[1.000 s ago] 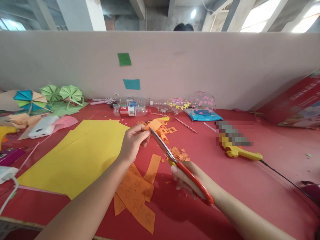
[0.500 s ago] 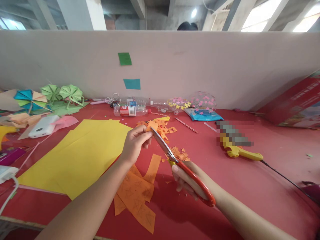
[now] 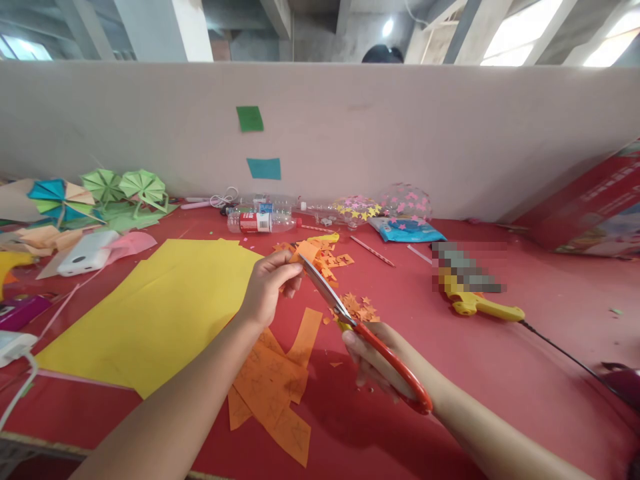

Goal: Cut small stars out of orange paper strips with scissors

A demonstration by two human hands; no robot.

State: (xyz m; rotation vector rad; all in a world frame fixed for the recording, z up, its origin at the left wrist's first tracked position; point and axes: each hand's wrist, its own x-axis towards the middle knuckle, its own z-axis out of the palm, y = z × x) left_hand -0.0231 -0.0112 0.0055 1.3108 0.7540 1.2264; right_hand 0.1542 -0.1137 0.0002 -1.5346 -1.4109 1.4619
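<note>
Red tabletop (image 3: 540, 373); left hand (image 3: 273, 285) pinching orange paper (image 3: 309, 250), right hand (image 3: 373, 363) gripping red-handled scissors (image 3: 342, 311), tips at paper.

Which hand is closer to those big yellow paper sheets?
Left. The left hand is by the right edge of the yellow paper sheets, pinching an orange paper strip; the right hand, gripping the scissors, is farther off to the right.

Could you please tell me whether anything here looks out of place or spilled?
I see no spill. The red-labelled bottle lies on its side near the partition, rather than standing, and an orange scrap lies apart from the stars. A patch by the yellow tool is pixelated, so I cannot judge it.
</note>
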